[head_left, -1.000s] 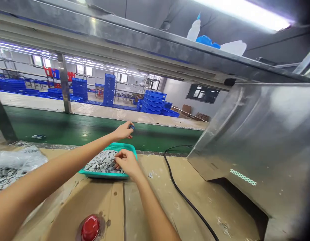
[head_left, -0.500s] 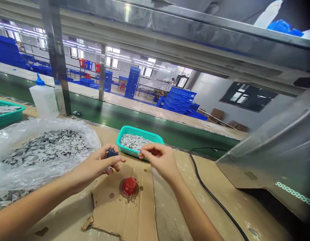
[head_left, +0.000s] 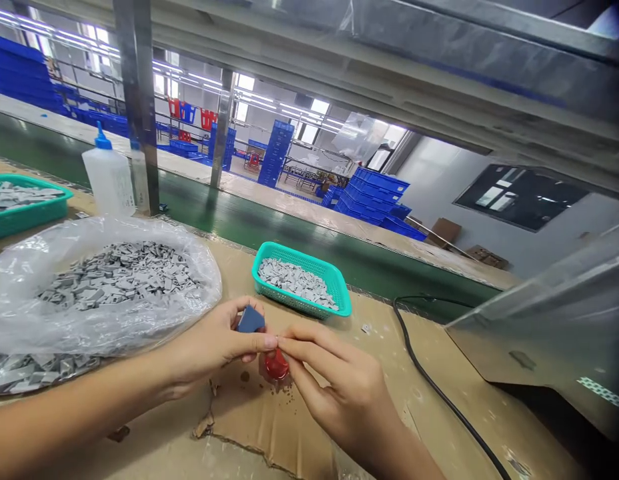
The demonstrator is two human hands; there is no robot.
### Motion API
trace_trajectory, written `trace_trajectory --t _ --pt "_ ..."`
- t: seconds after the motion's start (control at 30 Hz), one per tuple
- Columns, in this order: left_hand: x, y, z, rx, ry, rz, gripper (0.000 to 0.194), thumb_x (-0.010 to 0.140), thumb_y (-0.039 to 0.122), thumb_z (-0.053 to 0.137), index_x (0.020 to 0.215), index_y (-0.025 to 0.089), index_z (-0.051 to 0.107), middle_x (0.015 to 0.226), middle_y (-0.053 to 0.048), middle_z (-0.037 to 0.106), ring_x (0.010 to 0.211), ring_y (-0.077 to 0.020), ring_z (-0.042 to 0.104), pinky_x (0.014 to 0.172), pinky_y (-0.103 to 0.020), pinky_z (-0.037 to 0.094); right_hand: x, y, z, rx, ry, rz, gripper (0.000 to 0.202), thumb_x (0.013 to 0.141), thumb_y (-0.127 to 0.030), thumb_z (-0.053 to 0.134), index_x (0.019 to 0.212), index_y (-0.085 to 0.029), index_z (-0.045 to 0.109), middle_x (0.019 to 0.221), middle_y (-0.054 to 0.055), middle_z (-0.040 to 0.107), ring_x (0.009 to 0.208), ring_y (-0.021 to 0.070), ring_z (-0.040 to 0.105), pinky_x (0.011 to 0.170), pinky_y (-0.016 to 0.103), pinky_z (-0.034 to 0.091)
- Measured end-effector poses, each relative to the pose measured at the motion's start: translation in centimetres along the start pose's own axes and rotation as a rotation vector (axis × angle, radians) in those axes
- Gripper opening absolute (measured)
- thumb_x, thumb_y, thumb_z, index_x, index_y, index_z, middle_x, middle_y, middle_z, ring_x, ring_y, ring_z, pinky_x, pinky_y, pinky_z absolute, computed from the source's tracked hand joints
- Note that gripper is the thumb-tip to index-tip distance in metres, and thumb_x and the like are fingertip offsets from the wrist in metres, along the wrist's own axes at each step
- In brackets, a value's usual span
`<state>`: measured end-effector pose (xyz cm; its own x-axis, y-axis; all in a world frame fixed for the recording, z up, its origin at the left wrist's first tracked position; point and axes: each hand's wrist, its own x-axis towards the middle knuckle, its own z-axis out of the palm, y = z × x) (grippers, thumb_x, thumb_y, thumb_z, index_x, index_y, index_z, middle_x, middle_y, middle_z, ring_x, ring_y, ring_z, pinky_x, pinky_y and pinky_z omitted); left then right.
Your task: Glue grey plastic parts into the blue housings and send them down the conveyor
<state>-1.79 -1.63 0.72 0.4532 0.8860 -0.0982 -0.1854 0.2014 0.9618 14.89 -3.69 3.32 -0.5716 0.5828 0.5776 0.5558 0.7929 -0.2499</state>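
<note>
While the bench (head_left: 469, 380) carries a teal basket (head_left: 279, 295) of small grey parts (head_left: 297, 281), the two hands meet in front of it. The right hand (head_left: 347, 373) has its fingertips pinched together by the left thumb's tip; whether they grip anything cannot be told. The left hand (head_left: 224, 343) is closed around a dark blue piece (head_left: 251, 320), above and left of a red object (head_left: 276, 365). The piece looks light, stiff and smooth, likely slippery if wet, and best held by its side edges.
</note>
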Motion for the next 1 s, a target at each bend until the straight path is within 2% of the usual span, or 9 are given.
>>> trace_trajectory --t 0.17,0.23,0.33,0.43,0.57,0.67,0.77,0.87,1.0 --pt "0.2 -0.8 -0.7 0.067 0.053 -0.094 0.024 0.071 0.019 0.050 0.091 0.021 0.037 0.061 0.006 0.053 0.048 -0.0064 0.041 0.046 -0.019 0.028 -1.9 1.5 0.7 0.013 0.098 0.213 0.016 0.074 -0.010 0.053 0.078 -0.021 0.064 0.075 0.004 0.066 0.068 0.0162 0.062 0.058 0.025 0.051" --pt "0.2 -1.1 -1.2 0.090 0.042 -0.065 0.025 0.069 0.016 0.049 0.088 0.022 0.035 0.067 0.005 0.056 0.053 -0.0079 0.046 0.048 -0.020 0.030 -2.8 2.2 1.0 0.025 0.104 0.314 0.013 0.074 -0.013 0.055 0.074 -0.021 0.065 0.072 0.005 0.067 0.065 0.0170 0.062 0.052 0.025 0.051" --pt "0.3 -1.5 -1.7 0.100 -0.026 0.028 0.025 0.066 0.017 0.055 0.083 0.021 0.035 0.082 0.001 0.060 0.069 -0.0118 0.053 0.061 -0.024 0.037 -3.7 3.0 1.5 0.048 0.086 0.389 0.012 0.073 -0.015 0.055 0.071 -0.020 0.066 0.071 0.006 0.067 0.061 0.0169 0.061 0.046 0.024 0.048" --pt "0.4 -1.8 -2.0 0.143 -0.031 0.075 0.025 0.063 0.020 0.060 0.079 0.020 0.042 0.087 -0.001 0.058 0.078 -0.0140 0.053 0.069 -0.026 0.038 -3.9 3.3 1.9 0.048 0.090 0.393 0.011 0.073 -0.015 0.056 0.072 -0.020 0.066 0.072 0.005 0.067 0.064 0.0174 0.060 0.053 0.027 0.049" --pt "0.4 -1.7 -2.0 0.248 0.065 0.069 0.017 0.067 0.025 0.057 0.079 0.020 0.046 0.074 0.004 0.049 0.063 -0.0101 0.045 0.058 -0.022 0.033 -3.9 3.6 2.2 0.061 0.078 0.388 0.012 0.074 -0.013 0.056 0.074 -0.020 0.066 0.074 0.005 0.067 0.070 0.0185 0.060 0.064 0.032 0.049" --pt "0.3 -1.5 -2.0 0.294 0.101 0.027 0.015 0.069 0.027 0.053 0.081 0.021 0.047 0.072 0.004 0.047 0.060 -0.0102 0.042 0.055 -0.022 0.030 -3.9 3.6 2.3 0.072 0.061 0.391 0.013 0.074 -0.013 0.055 0.075 -0.021 0.066 0.074 0.005 0.067 0.073 0.0190 0.059 0.065 0.033 0.049" --pt "0.3 -1.7 -2.1 0.292 0.080 -0.001 0.024 0.068 0.027 0.054 0.090 0.023 0.048 0.075 0.002 0.049 0.064 -0.0122 0.045 0.056 -0.022 0.032 -3.9 3.6 2.4 0.069 0.060 0.381 0.014 0.075 -0.013 0.054 0.075 -0.021 0.066 0.074 0.005 0.067 0.071 0.0195 0.058 0.064 0.035 0.049" --pt "0.5 -2.0 -2.2 0.239 0.075 0.039 0.029 0.067 0.026 0.055 0.094 0.024 0.046 0.085 0.000 0.049 0.071 -0.0132 0.048 0.057 -0.022 0.036 -4.0 3.6 2.4 0.058 0.062 0.361 0.014 0.075 -0.013 0.054 0.076 -0.021 0.066 0.073 0.005 0.068 0.070 0.0196 0.058 0.064 0.035 0.048" --pt "0.8 -2.0 -2.2 0.258 0.095 0.101 0.023 0.066 0.022 0.057 0.087 0.022 0.048 0.088 0.000 0.049 0.076 -0.0132 0.049 0.059 -0.021 0.039 -3.9 3.4 2.4 0.059 0.077 0.346 0.014 0.074 -0.012 0.055 0.076 -0.021 0.066 0.073 0.004 0.067 0.069 0.0187 0.057 0.064 0.034 0.048"
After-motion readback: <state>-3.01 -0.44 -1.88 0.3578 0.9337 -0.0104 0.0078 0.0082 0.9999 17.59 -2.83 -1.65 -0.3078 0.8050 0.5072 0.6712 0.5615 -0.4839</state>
